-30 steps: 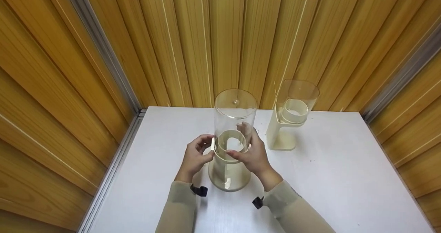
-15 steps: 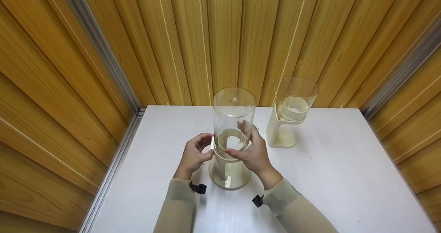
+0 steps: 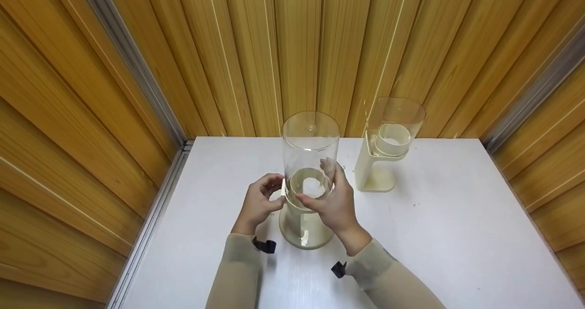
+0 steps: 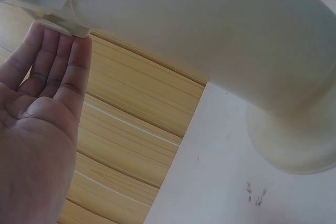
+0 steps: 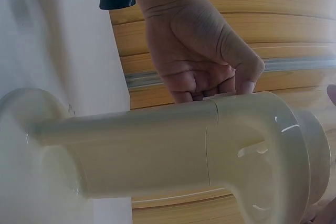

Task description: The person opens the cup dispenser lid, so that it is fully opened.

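A cream dispenser with a tall clear cylinder [image 3: 311,140] stands upright in the middle of the head view, its round base [image 3: 305,237] on the white table. My left hand [image 3: 260,204] pinches a small cream tab on the dispenser's left side between thumb and fingers. In the left wrist view those fingertips [image 4: 79,45] reach the tab below the cream column [image 4: 173,30]. My right hand [image 3: 337,204] grips the right side at the collar, thumb across the front and fingers round behind the clear wall. Across the column [image 5: 147,150], the right wrist view shows my left hand [image 5: 191,51].
A second cream dispenser [image 3: 386,156] with a clear upper part stands at the back right of the white table [image 3: 434,236]. Wood-panelled walls [image 3: 297,48] rise behind and at both sides, with metal rails [image 3: 137,71] at the corners.
The scene has shifted slightly upward in the head view. Both hands keep the same hold on the dispenser.
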